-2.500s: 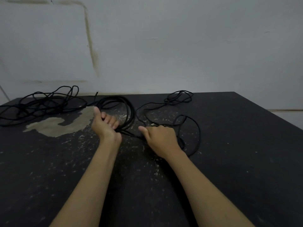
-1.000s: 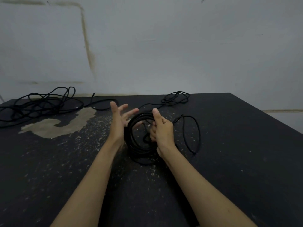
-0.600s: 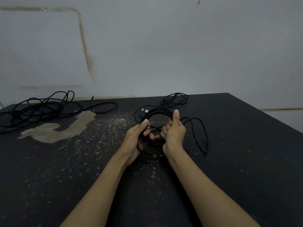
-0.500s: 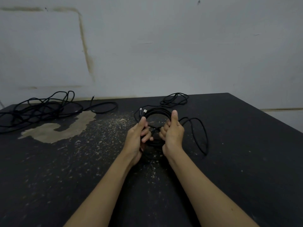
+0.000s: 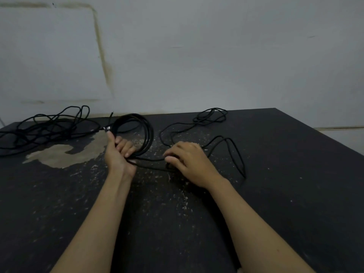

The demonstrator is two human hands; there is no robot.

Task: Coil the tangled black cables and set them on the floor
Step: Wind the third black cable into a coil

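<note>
At centre frame, the left hand grips a coil of black cable, its fingers curled round the gathered loops at the coil's lower edge and the thumb lying up along its left side, where a silver-tipped connector protrudes just above the thumb tip. Several turns of the coil rise above the hand and arc to its right, the near part sitting low over the dark tabletop. From the base of the coil a strand runs rightward, close to the tabletop, to the right hand, which lies knuckles-up with fingers bent over the strand; whether they pinch it or merely press it down cannot be told. Right of that hand, a loose loop of the same cable lies on the tabletop, and a further stretch leads toward upper centre-right to a small loose bundle near the far edge. At upper left of the frame, well apart from both hands, a tangled heap of black cable rests on the tabletop, just beyond a pale worn patch in the surface. A grey wall with a brownish stain line fills the upper half.
</note>
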